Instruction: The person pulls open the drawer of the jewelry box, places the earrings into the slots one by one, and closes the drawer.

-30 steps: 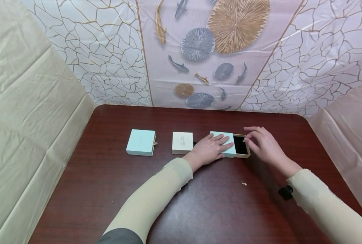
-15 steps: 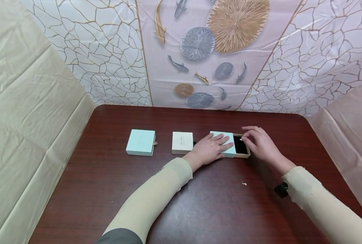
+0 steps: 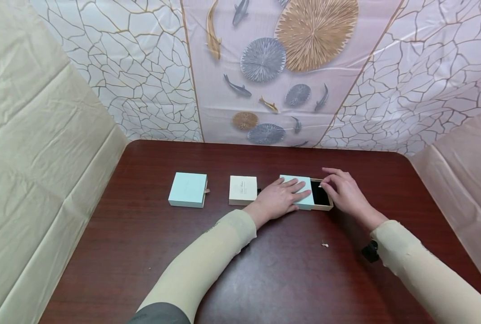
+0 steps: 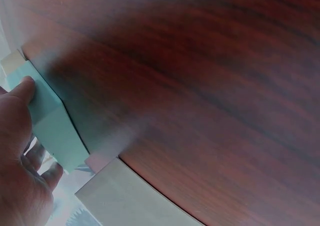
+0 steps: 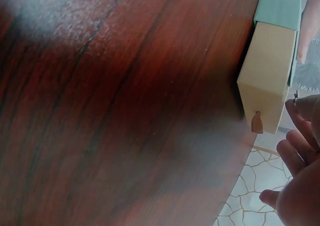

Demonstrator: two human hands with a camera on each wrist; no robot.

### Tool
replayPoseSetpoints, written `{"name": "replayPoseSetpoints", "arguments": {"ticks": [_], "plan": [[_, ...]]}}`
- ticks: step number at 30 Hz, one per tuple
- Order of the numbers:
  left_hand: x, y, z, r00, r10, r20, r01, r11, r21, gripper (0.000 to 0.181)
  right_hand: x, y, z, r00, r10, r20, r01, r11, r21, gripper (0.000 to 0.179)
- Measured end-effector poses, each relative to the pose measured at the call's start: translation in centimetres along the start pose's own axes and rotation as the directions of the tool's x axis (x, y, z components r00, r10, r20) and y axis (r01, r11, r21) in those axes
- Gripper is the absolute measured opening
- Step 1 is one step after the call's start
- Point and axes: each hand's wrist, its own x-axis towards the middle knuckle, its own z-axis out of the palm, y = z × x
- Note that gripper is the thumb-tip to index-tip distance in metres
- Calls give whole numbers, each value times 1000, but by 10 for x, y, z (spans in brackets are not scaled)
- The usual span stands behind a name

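My left hand (image 3: pixel 278 198) lies with spread fingers on the pale blue sleeve of a drawer box (image 3: pixel 283 177); in the left wrist view the thumb (image 4: pixel 24 89) touches its long side. The box's cream drawer (image 3: pixel 322 208) is pulled out to the right and shows a black lining. Above that lining, my right hand (image 3: pixel 347 192) pinches a tiny earring (image 5: pixel 295 96) between thumb and forefinger. The other fingers are loosely bent. Another small white earring (image 3: pixel 324 245) lies on the table in front of the box. A brown ribbon tab (image 5: pixel 257 123) hangs from the drawer's end.
Left of the open box stand a cream box (image 3: pixel 242 190) with a dark tab and a pale blue box (image 3: pixel 187 189) with a light ribbon tab, both closed. All rest on a dark red-brown table (image 3: pixel 265 279). Patterned cloth (image 3: pixel 143 72) hangs behind the table.
My right hand has moved slightly left, bringing the pinched earring further over the black lining. The left hand and the boxes have stayed in place.
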Motion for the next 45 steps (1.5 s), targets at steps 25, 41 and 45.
{"name": "replayPoseSetpoints", "arguments": {"ticks": [25,41,45], "plan": [[1,0,3,1000,2,1,-2,1000,4,62,0,9,14,1000,-20,20,22,996,-81,11],[1,-1,3,1000,1,-2,-1,1000,12,62,4,7,8,998,-59,38,65,976,-207,7],[1,-1,3,1000,-3,6,3,1000,11,62,6,7,8,996,-84,37,90,969,-232,8]]}}
